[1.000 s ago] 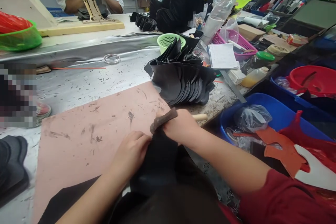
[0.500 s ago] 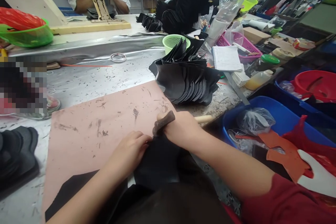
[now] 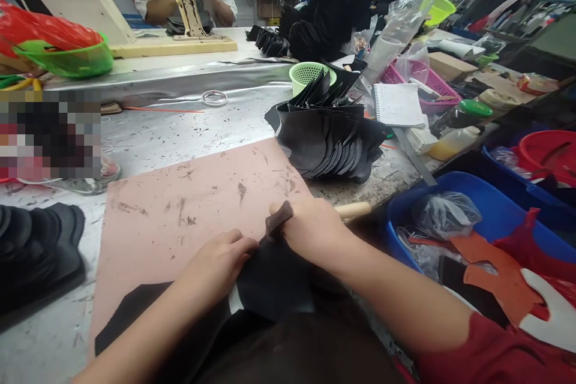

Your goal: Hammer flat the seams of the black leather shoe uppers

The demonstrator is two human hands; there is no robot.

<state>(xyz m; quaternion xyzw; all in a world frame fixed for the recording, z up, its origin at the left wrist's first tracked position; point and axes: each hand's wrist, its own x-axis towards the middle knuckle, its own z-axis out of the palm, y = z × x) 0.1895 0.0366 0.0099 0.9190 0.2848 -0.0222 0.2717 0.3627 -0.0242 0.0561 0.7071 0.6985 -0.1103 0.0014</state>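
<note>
A black sheet piece (image 3: 275,279) lies at the near edge of the pink board (image 3: 216,183). My left hand (image 3: 225,258) pinches its upper left edge, fingers bent together. Close by on the right, my right hand (image 3: 308,228) is closed around a small dark brown strip-like thing (image 3: 279,220), whose end sticks up above the fingers at the sheet's top edge. Another black piece (image 3: 130,312) rests on the board under my left forearm. Beyond my right hand lies a pale wooden handle (image 3: 354,210); its other end is hidden.
A stack of black pieces (image 3: 328,138) stands behind the board, another stack (image 3: 40,246) at the left. Blue tub (image 3: 396,216) with scraps at the right. Green basket (image 3: 310,75) and notebook (image 3: 398,105) farther back. A person sits across the table.
The view has shifted slightly left, so most things appear farther right. The brown thing in my right hand has tilted more upright and moved a little down the sheet's edge.
</note>
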